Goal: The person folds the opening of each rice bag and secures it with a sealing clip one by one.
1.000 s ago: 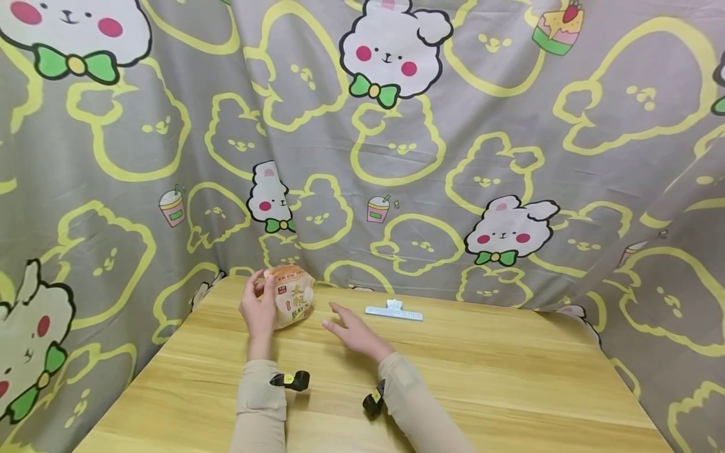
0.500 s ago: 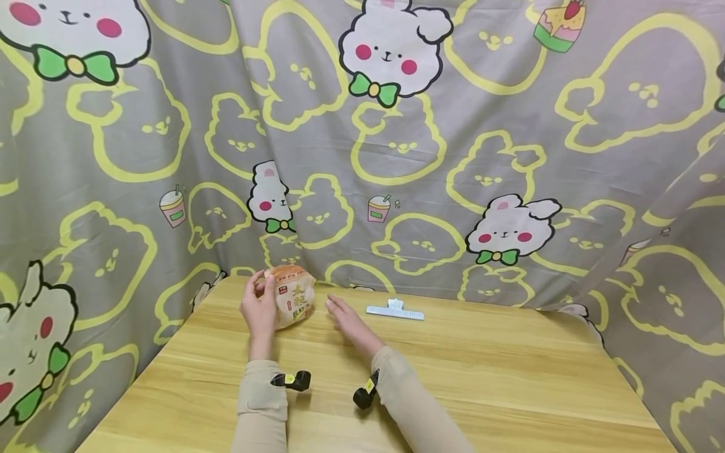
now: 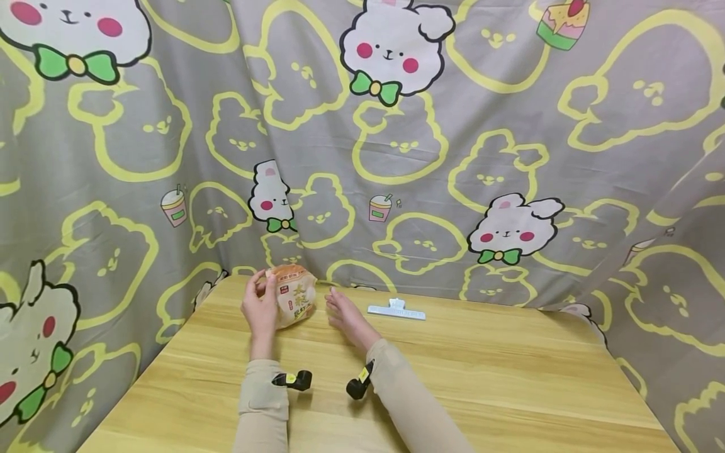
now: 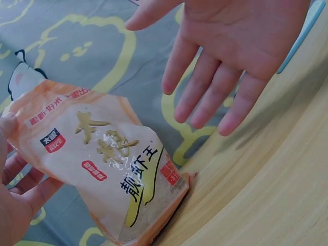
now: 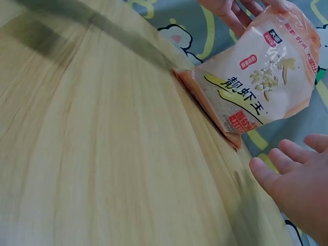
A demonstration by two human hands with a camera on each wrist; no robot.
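A bag of rice (image 3: pixel 296 298), pale with orange edges and printed lettering, stands on its bottom edge at the back left of the table. My left hand (image 3: pixel 262 307) grips its upper left edge, thumb in front and fingers behind. Just right of the bag, apart from it, my right hand (image 3: pixel 347 318) is held up with its fingers extended and nothing in them. In the left wrist view the palm of that right hand (image 4: pixel 230 46) faces the bag (image 4: pixel 113 159). A pale blue sealing clip (image 3: pixel 396 310) lies on the table farther right.
The wooden table (image 3: pixel 481 377) runs back to a grey patterned curtain (image 3: pixel 408 157), which hangs behind it and along both sides. Each forearm carries a small black camera (image 3: pixel 358 382) on its sleeve.
My right hand has moved a little left and up, nearer the bag, and has turned its palm toward it. The left hand and the bag have stayed nearly still.
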